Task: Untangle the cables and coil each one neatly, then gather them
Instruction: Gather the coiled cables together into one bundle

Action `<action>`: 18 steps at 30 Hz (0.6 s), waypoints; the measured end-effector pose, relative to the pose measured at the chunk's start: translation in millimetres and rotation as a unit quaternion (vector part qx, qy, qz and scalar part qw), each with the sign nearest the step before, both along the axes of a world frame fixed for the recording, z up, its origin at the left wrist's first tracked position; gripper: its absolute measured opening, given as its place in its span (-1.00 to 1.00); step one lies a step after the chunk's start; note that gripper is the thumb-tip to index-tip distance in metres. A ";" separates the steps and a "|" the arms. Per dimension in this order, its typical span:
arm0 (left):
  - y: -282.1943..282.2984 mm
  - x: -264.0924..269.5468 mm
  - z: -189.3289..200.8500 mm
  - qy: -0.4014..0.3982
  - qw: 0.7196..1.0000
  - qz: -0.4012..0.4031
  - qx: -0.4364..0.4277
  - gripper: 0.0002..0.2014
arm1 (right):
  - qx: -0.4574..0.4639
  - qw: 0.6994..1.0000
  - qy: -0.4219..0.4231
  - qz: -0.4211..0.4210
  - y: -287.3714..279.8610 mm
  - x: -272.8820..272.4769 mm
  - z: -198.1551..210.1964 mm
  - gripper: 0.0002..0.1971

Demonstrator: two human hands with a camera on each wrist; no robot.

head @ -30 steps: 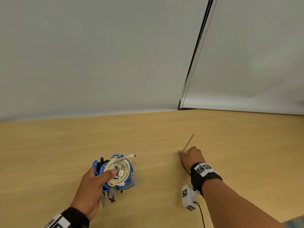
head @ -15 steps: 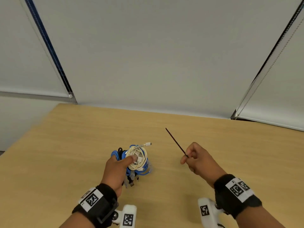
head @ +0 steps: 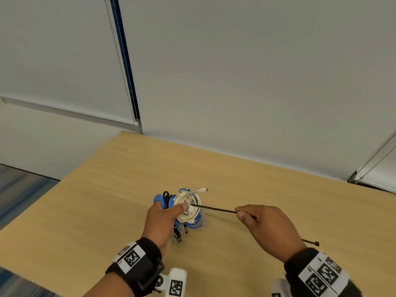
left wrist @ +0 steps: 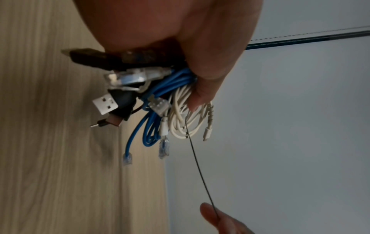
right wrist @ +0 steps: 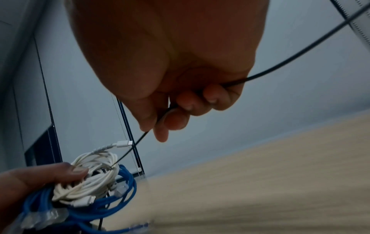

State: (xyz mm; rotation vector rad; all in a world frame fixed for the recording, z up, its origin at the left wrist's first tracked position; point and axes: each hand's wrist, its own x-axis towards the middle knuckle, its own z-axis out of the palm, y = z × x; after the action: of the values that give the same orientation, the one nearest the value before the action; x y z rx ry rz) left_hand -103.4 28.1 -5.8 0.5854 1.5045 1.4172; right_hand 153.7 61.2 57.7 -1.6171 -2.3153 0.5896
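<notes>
Bundle of coiled cables (head: pixel 184 207) sits in our left hand (head: pixel 159 221), fingers curled round it and thumb pressed on the white coil (head: pixel 188 207) at its face, lifted just above the table (head: pixel 107 189). Blue network cable (left wrist: pixel 156 88) and a black lead with its USB plug (left wrist: pixel 104 105) hang beneath in the left wrist view.

Moving right: a thin black tie (head: pixel 214 209) runs from the white coil's centre to our right hand (head: pixel 265 228), which pinches it between thumb and forefinger, the other fingers folded in. Its headed end (head: pixel 316 243) trails out behind that wrist.

Risks, as we judge them:
- the tie's tip may snag a single white strand instead of passing through the opening (it is slender and flexes), so only part of the bundle would get bound;
- if the thumb eases, the coils could spring loose and the dangling plugs re-tangle.

Not resolved: whether the tip has entered the coil or merely touches it; left fingers behind the bundle are hidden; the right wrist view is blurred.
</notes>
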 end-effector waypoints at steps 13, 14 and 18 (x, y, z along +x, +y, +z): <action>-3.4 -10.8 -12.4 0.043 0.998 -0.038 0.003 -0.60 | -0.021 0.998 -0.004 0.056 11.4 -38.9 8.2 -0.78; -4.1 -9.8 -11.0 0.049 0.998 -0.046 -0.001 -0.60 | -0.023 0.998 -0.005 0.060 12.8 -40.5 8.0 -0.78; -7.9 -3.0 -2.1 0.040 0.996 -0.078 0.010 -0.04 | -0.043 0.997 -0.011 0.069 15.8 -45.1 7.4 -0.80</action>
State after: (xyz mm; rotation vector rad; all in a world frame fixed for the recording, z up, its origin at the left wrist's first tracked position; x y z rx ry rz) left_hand -106.4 20.2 -7.9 0.7635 1.4756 1.3036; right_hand 108.6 77.1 65.1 -1.5159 -2.4647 0.7147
